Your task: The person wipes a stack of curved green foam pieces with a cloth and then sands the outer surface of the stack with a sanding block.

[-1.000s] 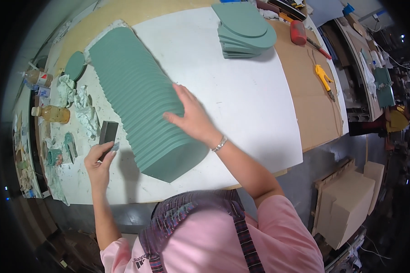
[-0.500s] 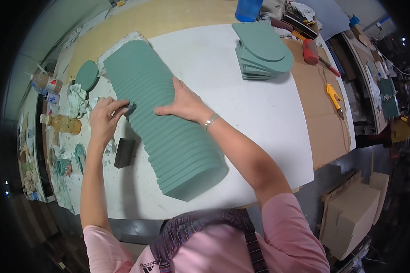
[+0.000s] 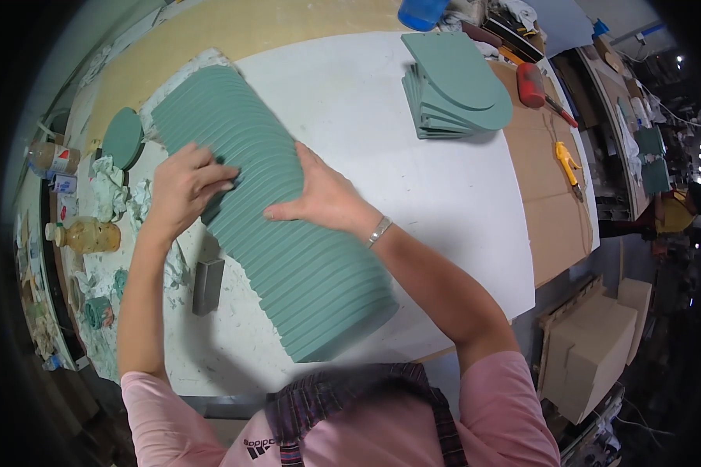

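Dark lettering [image 3: 259, 444] stands on the chest of the pink shirt [image 3: 343, 428], upside down from this view, just above a slanted mark [image 3: 255, 452] of dark bars. At the far left, the clear bottle [image 3: 44, 156] wears a white and red label [image 3: 61, 159], its print too small to read; the small white and blue pack [image 3: 64, 184] just below it carries marks, also unreadable
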Motion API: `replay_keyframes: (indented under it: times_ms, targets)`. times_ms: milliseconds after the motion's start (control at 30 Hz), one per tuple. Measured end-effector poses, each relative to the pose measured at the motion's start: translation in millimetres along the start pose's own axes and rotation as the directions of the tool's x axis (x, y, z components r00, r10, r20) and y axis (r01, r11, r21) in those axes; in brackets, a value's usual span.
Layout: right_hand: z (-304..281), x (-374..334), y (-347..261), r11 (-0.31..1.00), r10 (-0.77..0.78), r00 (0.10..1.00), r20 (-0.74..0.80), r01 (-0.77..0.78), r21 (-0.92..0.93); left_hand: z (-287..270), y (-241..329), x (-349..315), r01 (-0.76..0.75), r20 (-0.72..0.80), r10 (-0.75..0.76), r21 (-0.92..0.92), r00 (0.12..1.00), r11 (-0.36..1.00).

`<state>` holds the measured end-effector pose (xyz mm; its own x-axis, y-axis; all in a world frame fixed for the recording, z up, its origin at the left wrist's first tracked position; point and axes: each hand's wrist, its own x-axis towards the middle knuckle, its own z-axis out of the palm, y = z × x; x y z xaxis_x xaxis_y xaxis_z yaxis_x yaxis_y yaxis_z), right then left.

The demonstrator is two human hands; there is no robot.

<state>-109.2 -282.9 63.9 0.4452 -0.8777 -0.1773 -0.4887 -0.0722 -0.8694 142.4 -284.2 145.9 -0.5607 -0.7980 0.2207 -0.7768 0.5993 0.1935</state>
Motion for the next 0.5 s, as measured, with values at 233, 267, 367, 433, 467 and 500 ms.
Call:
replay_keyframes:
  times_ms: [233,267,367,433,467,500]
  targets:
    - [4.1,0.6,-8.5,0.998,0.020,1.000,0.012,-0.020,-0.066,18.5,1.1,28.5,-0.069,-0.070,0.066,-0.038,0.995,0.997]
    - [8.4,2.2,-9.2,0.999,0.006,1.000,0.012,-0.005,-0.043,17.0,3.3,36.0,-0.047,-0.023,0.046,-0.034,0.999,0.998]
    - [4.9,1.4,-5.3,1.000,0.000,1.000,0.000,0.000,0.011,7.1,-3.2,31.6,-0.055,-0.023,0.054,-0.036,0.998,0.998]
    - [-3.7,-3.6,-3.8,0.998,0.013,1.000,-0.016,-0.012,0.055,-7.6,2.7,10.7,-0.063,-0.012,0.062,-0.052,0.998,0.997]
    - [-10.2,-7.4,-4.6,0.999,0.043,0.999,-0.015,-0.042,0.021,-8.6,1.9,-3.9,-0.033,0.037,0.036,-0.080,0.999,0.996]
    - [-9.3,-8.2,-8.3,0.998,0.058,0.998,0.001,-0.058,0.000,-13.3,2.4,-17.7,0.014,0.095,-0.005,-0.090,0.995,0.996]
